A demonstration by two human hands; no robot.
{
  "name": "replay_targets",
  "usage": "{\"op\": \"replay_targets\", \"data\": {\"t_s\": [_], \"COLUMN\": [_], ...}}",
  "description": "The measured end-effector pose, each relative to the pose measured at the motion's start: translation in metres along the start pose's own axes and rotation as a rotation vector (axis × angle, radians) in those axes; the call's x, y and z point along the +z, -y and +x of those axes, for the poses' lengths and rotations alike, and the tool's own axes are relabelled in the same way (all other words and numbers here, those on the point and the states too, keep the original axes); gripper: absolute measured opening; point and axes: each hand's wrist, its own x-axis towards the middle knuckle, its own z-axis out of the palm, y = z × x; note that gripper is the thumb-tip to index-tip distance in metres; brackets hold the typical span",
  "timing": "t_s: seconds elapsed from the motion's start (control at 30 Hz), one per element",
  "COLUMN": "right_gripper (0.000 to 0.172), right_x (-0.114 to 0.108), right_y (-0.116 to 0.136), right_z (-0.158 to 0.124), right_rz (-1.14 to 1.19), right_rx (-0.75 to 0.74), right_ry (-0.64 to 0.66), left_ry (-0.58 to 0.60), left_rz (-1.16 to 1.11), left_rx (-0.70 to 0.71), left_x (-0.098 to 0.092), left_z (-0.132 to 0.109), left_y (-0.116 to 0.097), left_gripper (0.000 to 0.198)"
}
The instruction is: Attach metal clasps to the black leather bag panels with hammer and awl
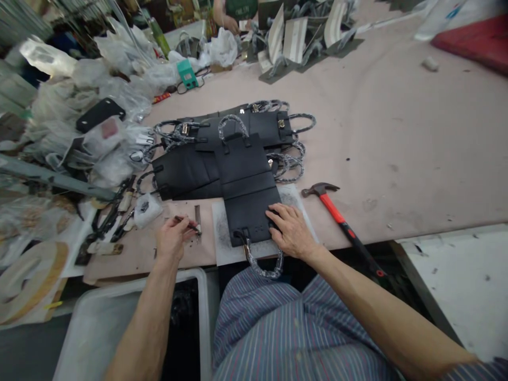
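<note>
A black leather bag panel [250, 185] lies lengthwise in front of me, with plastic-wrapped handles at its far and near ends. The near handle [265, 267] hangs over the table edge. My right hand [291, 227] rests on the panel's near right corner, fingers stretched out over it. To the left, my left hand [172, 236] pinches a thin dark tool [193, 228], perhaps tweezers. Its tip is above small metal bits [198, 238] on the table, close to a flat metal strip [197, 212]. Under the panel lies a white sheet [220, 248].
More black bag panels [186, 166] with wrapped handles lie stacked behind. A hammer [337, 211] with a red and black handle is on the right. Hand tools [115, 211] and plastic bags [119, 137] crowd the left. Below is a white bin [202, 296]. Another person's hand [231, 24] shows far back.
</note>
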Motion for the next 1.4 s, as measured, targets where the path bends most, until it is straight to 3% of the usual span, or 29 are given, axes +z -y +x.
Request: {"op": "replay_targets", "data": {"t_s": [0.17,0.27,0.4,0.53,0.67,0.77,0.87,1.4], "right_gripper": [0.047,0.048,0.048,0.046,0.047,0.048,0.048,0.049], "right_x": [-0.002,-0.002,-0.003,-0.004,-0.004,-0.004,-0.004,-0.004], "right_y": [0.001,0.001,0.001,0.001,0.001,0.001,0.000,-0.001], "right_z": [0.000,0.001,0.001,0.001,0.001,0.001,0.001,0.001], "right_rz": [0.015,0.030,0.034,0.023,0.029,0.026,0.022,0.024], "right_rx": [0.014,0.026,0.029,0.033,0.035,0.043,0.039,0.044], "right_ry": [0.007,0.009,0.019,0.021,0.026,0.027,0.029,0.038], "left_ry": [0.127,0.190,0.182,0.141,0.266,0.366,0.385,0.390], "left_rz": [-0.067,0.078,0.275,0.137,-0.105,-0.102,-0.060,0.089], "left_rx": [0.222,0.330,0.420,0.387,0.249,0.202,0.223,0.359], "left_x": [0.054,0.073,0.077,0.080,0.100,0.116,0.125,0.126], "left_z": [-0.035,-0.046,-0.045,-0.045,-0.056,-0.065,-0.069,-0.068], "left_y": [0.004,0.015,0.026,0.023,0.023,0.031,0.041,0.059], "left_gripper": [0.031,0.022,0.016,0.022,0.034,0.035,0.033,0.015]}}
